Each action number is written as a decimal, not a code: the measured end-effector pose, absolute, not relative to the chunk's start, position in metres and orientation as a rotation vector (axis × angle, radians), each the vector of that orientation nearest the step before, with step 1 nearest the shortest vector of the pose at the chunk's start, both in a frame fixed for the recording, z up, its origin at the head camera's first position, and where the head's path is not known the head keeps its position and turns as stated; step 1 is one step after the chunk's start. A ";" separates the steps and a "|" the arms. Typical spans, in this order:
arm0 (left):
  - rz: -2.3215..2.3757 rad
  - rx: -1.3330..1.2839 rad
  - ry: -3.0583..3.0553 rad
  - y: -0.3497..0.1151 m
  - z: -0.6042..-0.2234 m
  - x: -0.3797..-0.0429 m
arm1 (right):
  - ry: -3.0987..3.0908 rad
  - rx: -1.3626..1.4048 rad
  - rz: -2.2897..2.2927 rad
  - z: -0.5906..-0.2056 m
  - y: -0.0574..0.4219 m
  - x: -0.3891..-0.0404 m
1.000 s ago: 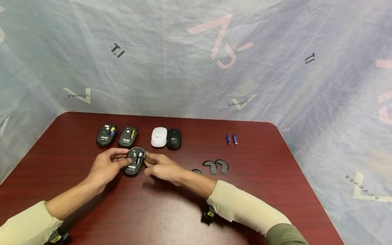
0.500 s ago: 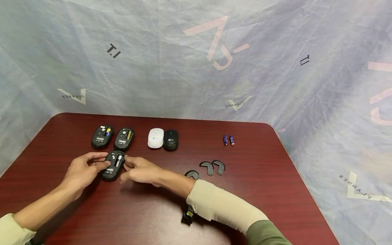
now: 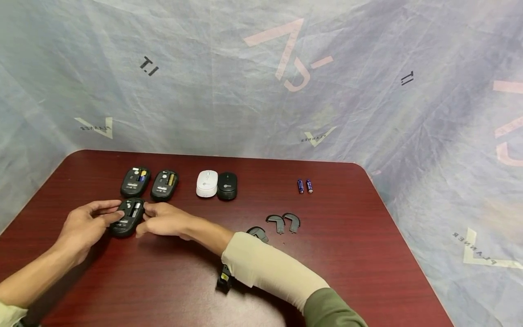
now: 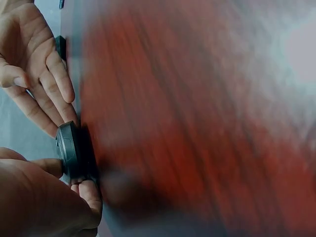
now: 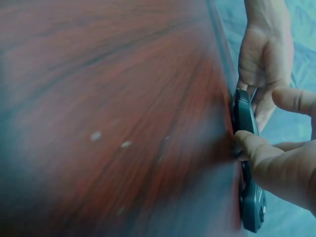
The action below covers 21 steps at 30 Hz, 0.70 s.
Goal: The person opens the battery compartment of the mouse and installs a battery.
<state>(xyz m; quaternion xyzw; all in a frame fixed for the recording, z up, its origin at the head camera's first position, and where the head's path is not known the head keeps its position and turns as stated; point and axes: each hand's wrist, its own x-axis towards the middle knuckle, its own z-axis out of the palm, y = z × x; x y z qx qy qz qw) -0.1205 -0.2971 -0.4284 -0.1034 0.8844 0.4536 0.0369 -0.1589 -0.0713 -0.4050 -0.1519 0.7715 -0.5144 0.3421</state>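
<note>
My left hand [image 3: 83, 229] pinches a black computer mouse [image 3: 127, 219], underside up, with the thumb on top and fingers along its far left side. Its battery bay is uncovered, and something pale and silvery shows inside. At the mouse's right edge, the fingertips of my right hand [image 3: 165, 221] touch it, and the thumb stands apart. The left wrist view shows the right palm [image 4: 32, 44] with its fingers reaching to the mouse [image 4: 71, 150]. Just behind lie two more upturned mice, one black mouse [image 3: 135, 181] and another black mouse [image 3: 165, 185], with batteries in their uncovered bays.
Right of them stand a white mouse [image 3: 207, 184] and a black mouse [image 3: 227, 186], side by side. Two blue batteries, one here [image 3: 300, 186], lie at the back right. Several curved black battery covers [image 3: 276, 223] lie right of the right forearm. Cloth [image 3: 204, 91] hangs behind the table.
Both hands have carried the black mouse leftward, in front of the two upturned mice. The right forearm no longer hides the nearest battery cover. The view has shifted slightly.
</note>
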 end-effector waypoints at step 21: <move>1.630 -0.307 2.620 -0.316 -0.428 -0.126 | 1.982 -0.334 -1.412 -0.408 -0.080 -0.165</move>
